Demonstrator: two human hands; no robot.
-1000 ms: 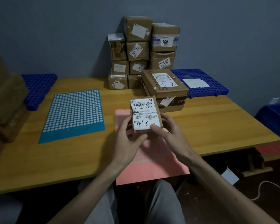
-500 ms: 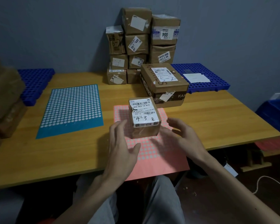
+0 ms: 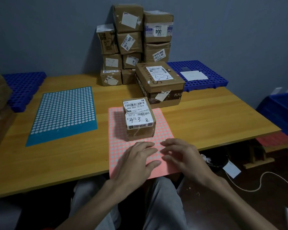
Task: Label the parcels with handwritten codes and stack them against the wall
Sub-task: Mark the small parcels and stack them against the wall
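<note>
Two hands rest flat on the pink sheet point(image 3: 163, 123): left hand point(image 3: 136, 161) then right hand point(image 3: 181, 156), each grip spread and empty. Beyond them the parcel point(image 3: 139, 118) sits on that sheet (coded 4-3). It looks light, stiff and taped; take it by opposite side walls. A second ago both hands held it raised.
</note>
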